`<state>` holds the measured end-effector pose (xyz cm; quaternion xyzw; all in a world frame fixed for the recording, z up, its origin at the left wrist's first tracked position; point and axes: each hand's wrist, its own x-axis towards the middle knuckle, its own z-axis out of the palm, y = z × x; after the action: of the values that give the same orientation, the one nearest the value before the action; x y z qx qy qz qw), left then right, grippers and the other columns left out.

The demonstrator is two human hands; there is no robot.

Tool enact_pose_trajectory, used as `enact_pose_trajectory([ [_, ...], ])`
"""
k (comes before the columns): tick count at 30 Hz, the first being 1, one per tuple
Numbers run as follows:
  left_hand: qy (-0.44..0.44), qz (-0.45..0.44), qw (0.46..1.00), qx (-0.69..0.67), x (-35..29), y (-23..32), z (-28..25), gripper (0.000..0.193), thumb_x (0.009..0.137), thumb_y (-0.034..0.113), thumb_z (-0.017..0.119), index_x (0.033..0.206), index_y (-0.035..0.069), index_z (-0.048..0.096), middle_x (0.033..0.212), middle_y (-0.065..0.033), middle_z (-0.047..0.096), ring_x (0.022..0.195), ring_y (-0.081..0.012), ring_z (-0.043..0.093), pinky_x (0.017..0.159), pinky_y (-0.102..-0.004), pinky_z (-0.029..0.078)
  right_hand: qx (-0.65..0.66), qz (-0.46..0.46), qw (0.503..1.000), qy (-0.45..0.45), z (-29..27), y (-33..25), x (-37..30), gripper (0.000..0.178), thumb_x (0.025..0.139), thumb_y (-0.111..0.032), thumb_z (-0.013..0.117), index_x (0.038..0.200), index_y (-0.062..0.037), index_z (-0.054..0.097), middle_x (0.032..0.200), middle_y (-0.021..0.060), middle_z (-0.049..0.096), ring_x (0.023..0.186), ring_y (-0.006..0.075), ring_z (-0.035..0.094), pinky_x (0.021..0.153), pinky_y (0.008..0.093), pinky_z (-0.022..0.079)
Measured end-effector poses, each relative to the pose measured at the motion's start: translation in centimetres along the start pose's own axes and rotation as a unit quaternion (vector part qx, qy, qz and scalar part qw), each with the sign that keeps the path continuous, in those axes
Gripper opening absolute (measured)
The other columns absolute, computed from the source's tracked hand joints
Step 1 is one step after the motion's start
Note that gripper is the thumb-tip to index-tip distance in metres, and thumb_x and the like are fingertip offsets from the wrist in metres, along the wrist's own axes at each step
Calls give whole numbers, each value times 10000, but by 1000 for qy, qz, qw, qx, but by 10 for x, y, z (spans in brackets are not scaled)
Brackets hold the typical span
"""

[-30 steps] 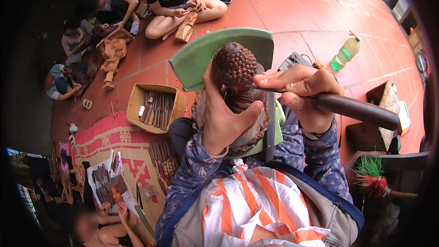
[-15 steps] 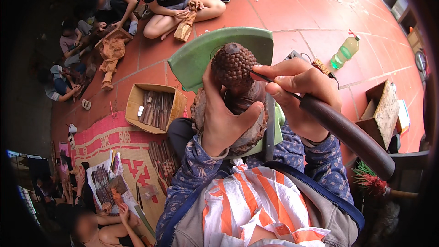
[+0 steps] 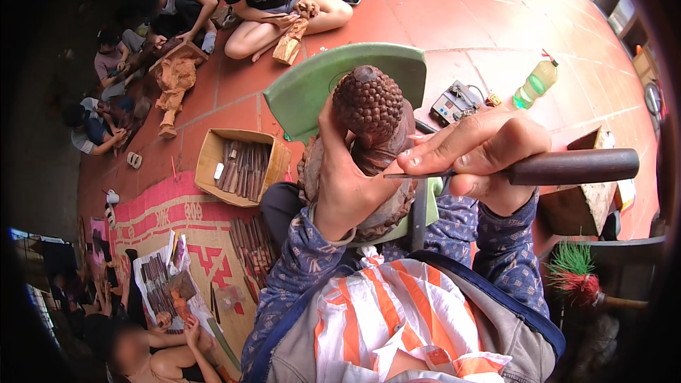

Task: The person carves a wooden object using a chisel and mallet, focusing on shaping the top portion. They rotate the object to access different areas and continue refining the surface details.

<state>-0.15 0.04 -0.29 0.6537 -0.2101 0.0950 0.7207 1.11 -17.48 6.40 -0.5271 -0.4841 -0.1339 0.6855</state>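
A dark brown carved wooden statue [image 3: 366,103], its head covered with rows of round curls, stands in front of me on a green plastic chair [image 3: 294,96]. My left hand [image 3: 346,188] is wrapped around its near left side, thumb stretched across the front. Held in my right hand [image 3: 489,145] is a carving chisel [image 3: 578,167] with a thick dark wooden handle lying nearly level to the right. Its thin metal blade points left, close to my left thumb and beside the statue's body. Whether the tip touches the wood I cannot tell.
Left of the chair stands a cardboard box [image 3: 204,159] of chisels, with more chisels [image 3: 252,245] on a patterned mat [image 3: 159,202]. Rightward are a small control box [image 3: 454,101], a plastic bottle [image 3: 533,85], a brown box [image 3: 578,209] and a brush [image 3: 578,280]. Several people sit carving at left.
My right hand has moved down and right, taking the chisel blade off the curls. The handle has swung from slanting down to nearly level. My left hand stays on the statue.
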Motion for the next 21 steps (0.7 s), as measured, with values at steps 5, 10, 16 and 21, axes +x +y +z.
enact_pose_trajectory([
  [5,2,48,994,95,3,6,-1,922,711,29,715,1425,-3,132,1318,-184,413,1217,-268,470,1028,-392,386,1,133,982,133,-1,11,7,143,848,47,644,814,30,507,840,190,670,854,210,684,746,303,550],
  [10,-2,52,995,79,4,3,-1,931,703,26,718,1425,-4,131,1321,-187,412,1223,-277,469,1030,-403,384,32,198,966,164,1,5,16,94,876,34,618,882,76,533,840,144,655,857,204,679,775,316,592],
  [16,4,44,996,79,3,2,-2,939,700,35,724,1425,-7,130,1319,-189,413,1228,-284,465,1036,-408,377,-71,195,963,171,9,0,20,100,904,-36,605,874,34,540,809,116,657,812,217,700,724,287,575],
  [21,-7,44,995,89,4,4,-2,947,701,55,725,1429,-10,123,1325,-202,401,1234,-293,459,1039,-417,375,-105,187,963,165,11,-3,23,92,897,-18,610,864,52,559,803,98,649,821,205,696,716,269,565],
])
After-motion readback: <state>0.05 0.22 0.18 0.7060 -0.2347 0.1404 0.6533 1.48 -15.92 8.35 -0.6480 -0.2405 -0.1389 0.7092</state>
